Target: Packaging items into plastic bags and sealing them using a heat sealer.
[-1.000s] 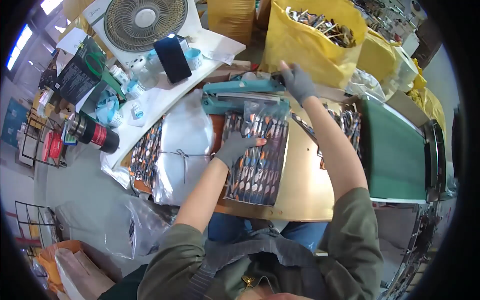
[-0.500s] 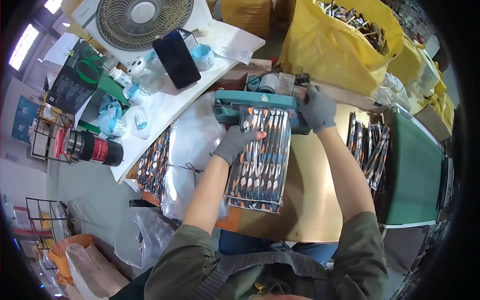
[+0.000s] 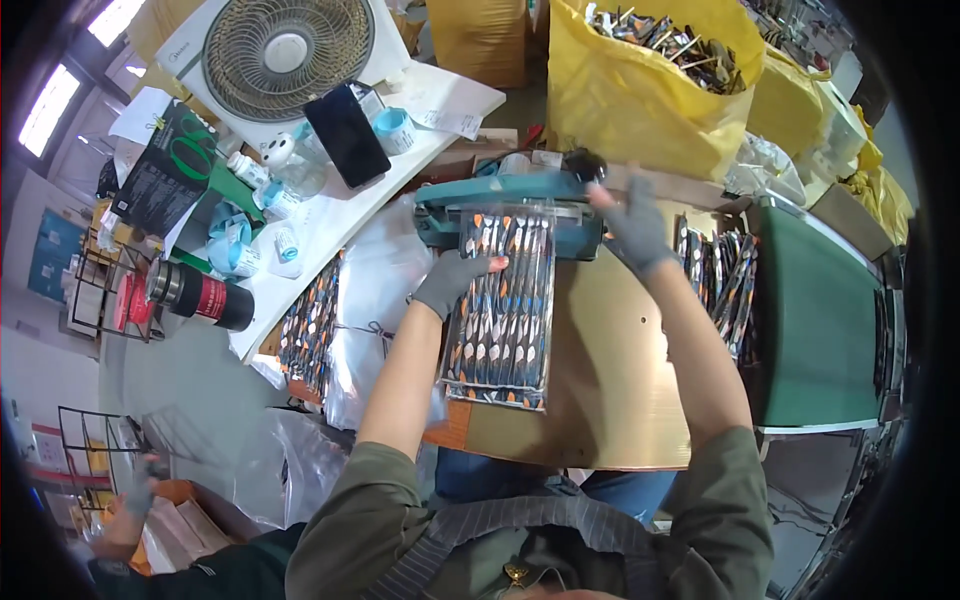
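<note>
A clear plastic bag packed with several slim black sticks or sleeves with orange and white marks (image 3: 505,320) lies upright in front of me, its far end at the jaws of a teal bag sealer (image 3: 500,188). My left hand (image 3: 452,283), in a grey half-finger glove, grips the bag's left edge with the thumb on top. My right hand (image 3: 636,225), gloved the same way, is off the sealer's right end with its fingers apart and nothing in them; motion blurs it a little. The sealer's arm stands slightly raised above its base.
Loose patterned pieces lie at right (image 3: 715,285) and left (image 3: 308,325). Clear bags (image 3: 375,270) lie left of the sealer. A white table (image 3: 440,90) holds a fan, phone and flask. A yellow sack (image 3: 640,110) stands behind. Another person's hand (image 3: 138,495) shows lower left.
My right hand has let go of the sealer's arm and opened, and the arm has come up. My left hand still holds the bag. Another person's arm has appeared at lower left.
</note>
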Available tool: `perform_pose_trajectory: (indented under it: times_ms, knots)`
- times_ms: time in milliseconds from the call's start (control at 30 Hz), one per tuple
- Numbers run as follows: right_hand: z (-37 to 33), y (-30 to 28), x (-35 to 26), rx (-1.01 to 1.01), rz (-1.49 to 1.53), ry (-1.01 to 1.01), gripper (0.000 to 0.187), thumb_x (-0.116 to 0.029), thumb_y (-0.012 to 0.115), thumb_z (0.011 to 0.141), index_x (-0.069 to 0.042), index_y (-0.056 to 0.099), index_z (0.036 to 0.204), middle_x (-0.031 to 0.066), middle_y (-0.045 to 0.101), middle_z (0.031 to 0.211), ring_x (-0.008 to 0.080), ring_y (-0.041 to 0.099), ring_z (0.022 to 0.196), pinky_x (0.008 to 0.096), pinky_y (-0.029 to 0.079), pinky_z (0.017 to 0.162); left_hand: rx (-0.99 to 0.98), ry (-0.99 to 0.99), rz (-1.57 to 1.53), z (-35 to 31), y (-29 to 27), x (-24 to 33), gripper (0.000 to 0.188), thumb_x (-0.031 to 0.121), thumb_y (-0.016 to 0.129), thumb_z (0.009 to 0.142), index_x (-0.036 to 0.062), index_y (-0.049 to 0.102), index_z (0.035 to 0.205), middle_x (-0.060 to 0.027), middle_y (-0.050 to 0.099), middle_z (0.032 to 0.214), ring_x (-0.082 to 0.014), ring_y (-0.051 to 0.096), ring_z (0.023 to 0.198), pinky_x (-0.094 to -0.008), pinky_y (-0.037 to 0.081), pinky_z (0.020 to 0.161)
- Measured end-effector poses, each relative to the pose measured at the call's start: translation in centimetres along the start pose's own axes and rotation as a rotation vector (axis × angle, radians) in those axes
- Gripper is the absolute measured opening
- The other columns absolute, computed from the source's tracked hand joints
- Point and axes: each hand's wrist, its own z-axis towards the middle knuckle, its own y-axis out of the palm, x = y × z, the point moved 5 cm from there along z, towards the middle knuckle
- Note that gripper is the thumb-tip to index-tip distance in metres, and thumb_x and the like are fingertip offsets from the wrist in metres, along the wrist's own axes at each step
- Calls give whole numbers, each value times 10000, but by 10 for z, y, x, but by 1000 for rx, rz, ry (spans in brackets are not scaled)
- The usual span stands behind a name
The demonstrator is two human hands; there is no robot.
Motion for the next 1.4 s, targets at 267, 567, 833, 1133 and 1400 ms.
perform_pose_trajectory:
  times_ms: [267,567,833,1133,1400]
  knots:
    - [-85,-143,169,-300,-364,792,979,-520,687,642,-29,251,1368,287,545,1150,420,547,1057,435,449,888,573,623,833,-52,95,47,651,342,722,745,-43,480,1212,-200,572,1146,-261,568,1026,-359,449,862]
    - [-131,-144,191,-362,-40,965,651,-423,609,666,68,545,1090,305,591,1040,409,586,981,425,453,855,203,452,594,45,275,-47,804,609,515,801,-76,421,1211,-323,523,1111,-435,553,986,-447,447,845]
    - [-146,-88,116,-399,1301,996,395,-287,640,818,11,600,1074,84,644,949,140,617,840,275,492,745,-132,-4,-127,20,276,-59,587,454,758,693,-58,639,952,-110,650,860,-173,622,740,-271,489,701]
    - [-116,-187,-19,-333,1432,313,1277,-150,874,524,-116,1,1455,126,313,1377,251,402,1216,380,366,1001,-398,638,200,-98,242,41,966,181,888,510,22,351,1298,-79,496,1229,-162,475,1118,-316,374,968]
    - [-157,-191,-82,-326,1207,457,981,-100,813,610,-46,232,1398,150,441,1266,220,458,1152,347,390,964,-613,501,254,-147,237,14,884,142,835,603,31,339,1326,-57,520,1246,-137,507,1118,-295,387,985]
